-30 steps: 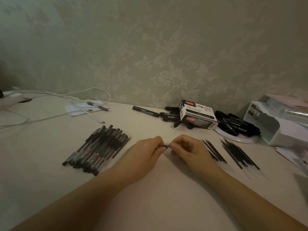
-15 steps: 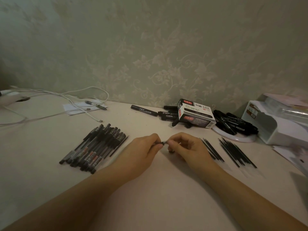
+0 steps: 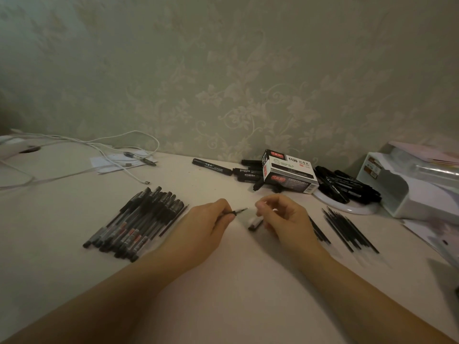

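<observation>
A thin pen refill [image 3: 239, 211] is being gripped between the curled thumb and fingers of the left hand [image 3: 198, 232]. Its metal tip is pointing towards three o'clock, just above the middle of the tabletop [image 3: 236, 281]. The right hand [image 3: 285, 219] is being held just apart from that tip, fingers curled, and a short pale-and-dark pen piece [image 3: 255, 223] is showing beneath them (whether it is being held or is merely lying there cannot be told). The step is being judged as the fitting of refill to piece. For this, the refill is best being pinched close behind the tip, so that flexing is being avoided, and the piece's opening is being lined up on the same axis before any push. The row of pens [image 3: 139, 222] at nine o'clock and the loose refills [image 3: 347, 229] at three o'clock are lying well apart from the work.
</observation>
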The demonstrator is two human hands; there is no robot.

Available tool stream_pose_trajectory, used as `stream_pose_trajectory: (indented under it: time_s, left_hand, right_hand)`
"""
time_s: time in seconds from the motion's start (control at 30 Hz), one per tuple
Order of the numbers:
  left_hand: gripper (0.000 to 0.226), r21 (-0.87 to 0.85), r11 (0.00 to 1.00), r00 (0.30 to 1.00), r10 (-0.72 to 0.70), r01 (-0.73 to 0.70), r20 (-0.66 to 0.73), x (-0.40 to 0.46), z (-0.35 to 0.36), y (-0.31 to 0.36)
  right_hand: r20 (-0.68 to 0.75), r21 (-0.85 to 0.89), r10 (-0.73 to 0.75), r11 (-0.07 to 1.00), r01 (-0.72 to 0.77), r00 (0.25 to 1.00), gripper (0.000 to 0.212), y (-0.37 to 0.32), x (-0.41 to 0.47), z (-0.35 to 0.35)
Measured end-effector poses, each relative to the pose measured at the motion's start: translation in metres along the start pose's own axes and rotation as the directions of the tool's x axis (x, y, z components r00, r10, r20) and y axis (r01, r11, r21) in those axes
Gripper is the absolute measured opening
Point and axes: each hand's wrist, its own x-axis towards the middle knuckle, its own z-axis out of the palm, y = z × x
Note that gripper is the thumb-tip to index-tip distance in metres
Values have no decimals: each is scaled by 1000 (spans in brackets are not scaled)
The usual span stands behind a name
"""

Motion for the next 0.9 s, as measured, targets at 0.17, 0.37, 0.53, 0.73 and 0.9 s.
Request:
stream_pose_trajectory:
  time_s: [0.17, 0.37, 0.53, 0.73, 0.9]
  left_hand:
    - [17, 79, 996, 999, -39, 42, -34, 0, -3, -3]
    - [18, 105, 992, 998, -64, 65, -21, 0, -4, -5]
    - [19, 108, 991, 997, -72, 73, -20, 1, -2, -5]
    - [18, 104, 994, 999, -42, 45, -35, 1, 0, -5]
    - [18, 94, 995, 999, -37, 40, -36, 1, 0, -4]
  right_hand:
    - [-186, -364, -128, 930, 52, 974, 11, 3, 6, -14]
    - [155, -704, -302, 634, 319, 941, 7, 7, 3, -4]
    - [357, -768, -387, 396, 503, 850, 10, 5, -4, 7]
    - [374, -729, -359, 456, 510, 855, 18, 8, -2, 6]
    - [366, -707, -329, 510, 490, 871, 20, 9, -2, 6]
